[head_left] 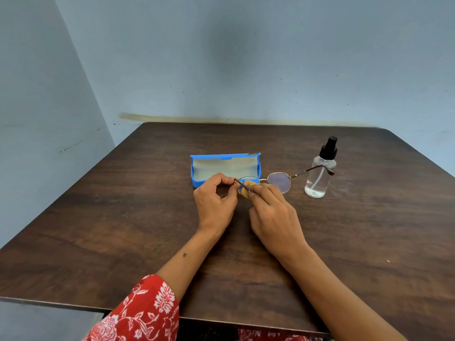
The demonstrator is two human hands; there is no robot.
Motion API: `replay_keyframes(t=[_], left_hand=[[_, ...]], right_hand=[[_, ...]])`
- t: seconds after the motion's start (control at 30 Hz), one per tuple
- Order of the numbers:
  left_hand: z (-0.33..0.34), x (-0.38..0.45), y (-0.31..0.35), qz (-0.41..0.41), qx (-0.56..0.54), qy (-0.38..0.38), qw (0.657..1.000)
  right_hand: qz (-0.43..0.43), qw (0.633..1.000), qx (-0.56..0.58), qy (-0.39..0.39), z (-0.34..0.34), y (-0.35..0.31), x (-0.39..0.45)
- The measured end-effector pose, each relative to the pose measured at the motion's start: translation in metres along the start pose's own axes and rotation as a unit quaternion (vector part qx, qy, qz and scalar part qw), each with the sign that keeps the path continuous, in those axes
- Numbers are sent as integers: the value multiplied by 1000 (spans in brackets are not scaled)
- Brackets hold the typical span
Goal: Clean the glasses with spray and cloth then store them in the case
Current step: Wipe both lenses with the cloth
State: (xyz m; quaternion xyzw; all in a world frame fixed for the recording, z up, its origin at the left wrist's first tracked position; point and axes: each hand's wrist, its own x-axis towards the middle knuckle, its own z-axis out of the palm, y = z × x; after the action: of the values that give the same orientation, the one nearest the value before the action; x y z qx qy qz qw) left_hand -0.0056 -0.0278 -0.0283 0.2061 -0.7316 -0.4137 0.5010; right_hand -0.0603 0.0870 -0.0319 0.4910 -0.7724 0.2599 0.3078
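Observation:
Thin metal-framed glasses (279,182) are held just above the dark wooden table (123,217), in front of the case. My left hand (215,203) pinches the frame at the left lens corner. My right hand (273,217) presses a small tan cloth (247,187) onto the left lens. The right lens is uncovered and its temple arm reaches out to the right, crossing in front of the spray bottle (320,172). The blue glasses case (225,168) lies open behind my hands, beige lining showing, nothing visible inside.
The clear spray bottle with a black pump top stands upright to the right of the glasses. A pale blue wall runs behind the table and along the left. The table's front edge lies near my red patterned sleeve (147,308).

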Motion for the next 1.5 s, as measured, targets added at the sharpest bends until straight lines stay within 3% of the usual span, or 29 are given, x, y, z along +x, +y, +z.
replay_keyframes(t=[0.6, 0.73, 0.93, 1.13, 1.33, 1.5], left_hand=[[-1, 1, -1, -5, 2, -8, 1000], [0, 1, 0, -1, 2, 0, 1000], [-1, 0, 1, -12, -3, -6, 1000], [0, 0, 1, 0, 1, -2, 1000], [-1, 0, 1, 4, -5, -10, 1000], [1, -1, 2, 4, -18, -19, 1000]], right_hand=[[-13, 999, 28, -14, -1, -2, 0], [20, 1000, 0, -18, -1, 1, 0], [-26, 999, 43, -15, -1, -2, -1], [8, 1000, -10, 10, 1, 2, -1], [-38, 999, 34, 3, 0, -1, -3], [0, 999, -31, 23, 4, 6, 0]])
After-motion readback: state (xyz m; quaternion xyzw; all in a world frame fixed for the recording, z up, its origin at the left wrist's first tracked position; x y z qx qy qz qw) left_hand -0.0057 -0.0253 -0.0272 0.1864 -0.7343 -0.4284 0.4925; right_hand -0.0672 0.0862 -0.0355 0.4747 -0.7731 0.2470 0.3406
